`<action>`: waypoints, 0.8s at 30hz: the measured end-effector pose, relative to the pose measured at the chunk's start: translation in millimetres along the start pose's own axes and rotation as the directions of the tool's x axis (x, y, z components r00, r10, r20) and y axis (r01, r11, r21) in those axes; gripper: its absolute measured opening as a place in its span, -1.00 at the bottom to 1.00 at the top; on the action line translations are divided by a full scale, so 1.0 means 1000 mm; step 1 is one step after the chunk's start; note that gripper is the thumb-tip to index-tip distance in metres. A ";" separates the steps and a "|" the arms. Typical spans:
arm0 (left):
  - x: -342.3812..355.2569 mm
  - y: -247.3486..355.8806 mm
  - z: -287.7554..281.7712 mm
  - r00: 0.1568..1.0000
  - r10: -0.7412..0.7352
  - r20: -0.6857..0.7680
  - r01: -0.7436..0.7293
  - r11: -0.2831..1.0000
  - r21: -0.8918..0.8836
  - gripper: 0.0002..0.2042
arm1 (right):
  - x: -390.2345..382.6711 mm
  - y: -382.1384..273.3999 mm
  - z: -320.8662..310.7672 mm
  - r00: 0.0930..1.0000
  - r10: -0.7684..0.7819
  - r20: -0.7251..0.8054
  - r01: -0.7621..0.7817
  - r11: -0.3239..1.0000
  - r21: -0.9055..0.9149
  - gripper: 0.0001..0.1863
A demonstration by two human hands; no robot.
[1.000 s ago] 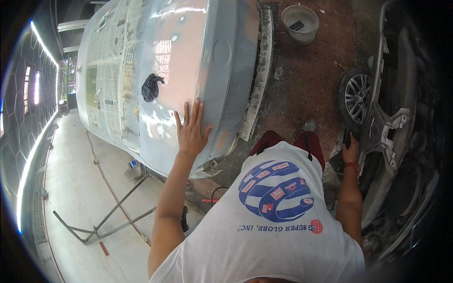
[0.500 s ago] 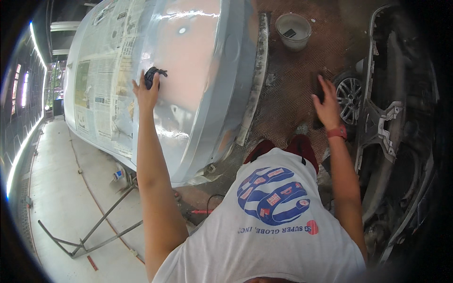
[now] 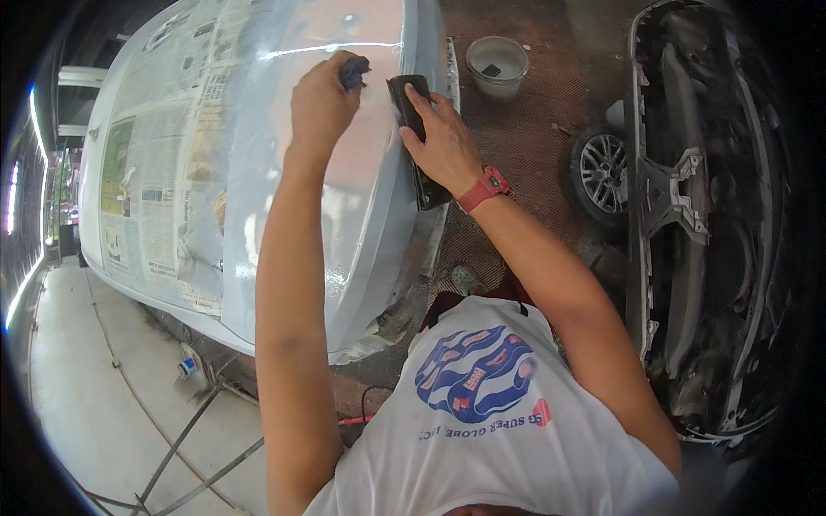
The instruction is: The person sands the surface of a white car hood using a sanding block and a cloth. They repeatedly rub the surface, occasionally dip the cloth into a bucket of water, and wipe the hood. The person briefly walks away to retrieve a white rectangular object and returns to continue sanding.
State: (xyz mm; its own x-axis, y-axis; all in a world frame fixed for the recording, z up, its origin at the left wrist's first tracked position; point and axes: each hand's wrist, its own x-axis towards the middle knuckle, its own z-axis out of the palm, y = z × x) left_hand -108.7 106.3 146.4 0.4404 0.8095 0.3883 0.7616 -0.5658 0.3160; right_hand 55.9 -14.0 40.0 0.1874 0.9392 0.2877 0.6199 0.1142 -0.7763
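Note:
A large pale blue-grey car body panel (image 3: 284, 198) lies on a stand, with newspaper masking (image 3: 146, 172) over its left half. My left hand (image 3: 320, 105) is closed around a dark cloth (image 3: 354, 70) and rests on the panel's upper part. My right hand (image 3: 443, 138), with a red wrist strap, presses a black sanding block (image 3: 415, 129) flat against the panel's right edge. The two hands are close together near the top of the panel.
A white bucket (image 3: 496, 66) stands on the brown floor beyond the panel. A car wheel (image 3: 602, 172) and a stripped car bumper (image 3: 697, 224) lie to the right. Metal stand legs (image 3: 181, 439) and a small can (image 3: 188, 365) sit on the pale floor at lower left.
My left hand took up the dark cloth from the panel and moved right. My right hand came over from the right with the black block and set it on the panel's edge.

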 end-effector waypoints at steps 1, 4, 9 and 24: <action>0.002 -0.004 -0.005 1.000 -0.003 -0.006 0.003 0.999 0.042 -0.77 | -0.002 -0.001 0.003 1.000 0.005 -0.018 -0.005 1.000 -0.005 -0.23; -0.010 -0.041 -0.012 0.993 -0.101 0.055 0.092 0.985 0.147 -0.72 | -0.052 -0.027 0.012 1.000 -0.013 -0.011 0.013 0.999 -0.030 -0.23; -0.052 -0.130 -0.007 0.999 0.001 -0.048 0.008 0.983 0.181 -0.66 | -0.080 -0.045 0.030 1.000 0.017 -0.025 -0.018 0.999 -0.040 -0.26; -0.050 -0.123 0.008 0.996 0.012 -0.085 0.006 0.978 0.210 -0.61 | 0.000 -0.017 0.014 0.985 0.171 -0.015 -0.171 0.984 -0.044 -0.22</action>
State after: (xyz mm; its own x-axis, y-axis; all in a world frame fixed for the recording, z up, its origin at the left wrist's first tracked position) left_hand -221.3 136.6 81.2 0.4073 0.7866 0.4641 0.8472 -0.5152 0.1295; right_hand 34.3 -11.4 45.4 0.3022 0.9398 0.1595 0.6116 -0.0628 -0.7886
